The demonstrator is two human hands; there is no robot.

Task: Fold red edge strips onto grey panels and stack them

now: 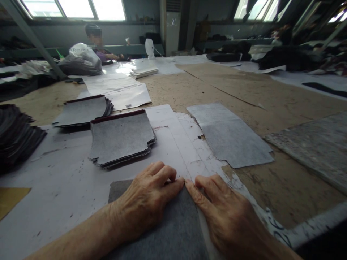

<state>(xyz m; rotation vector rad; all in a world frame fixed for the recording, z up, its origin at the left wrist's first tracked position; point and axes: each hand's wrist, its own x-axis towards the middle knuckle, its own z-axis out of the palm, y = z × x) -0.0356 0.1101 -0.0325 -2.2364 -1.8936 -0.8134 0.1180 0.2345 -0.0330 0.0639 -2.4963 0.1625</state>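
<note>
A grey fabric piece [173, 231] lies flat on white paper at the near edge, partly hidden under my hands. At its far right corner my left hand [151, 198] has its fingers curled and its thumb and forefinger pressed together on the edge. Against it, fingertips almost touching, my right hand [225, 206] pinches the same edge from the right. Beyond my hands sits a stack of grey fabric pieces [121, 137] with a dark red folded top edge. A single notched grey piece [230, 133] lies flat to the right.
Another stack of grey pieces [81, 111] stands behind left, and a tall dark stack [18, 137] at the far left. A rough grey sheet [317, 144] lies at right. A slanted pole [35, 39] rises at left. Across the table sits a person [104, 56] near a white fan [149, 48].
</note>
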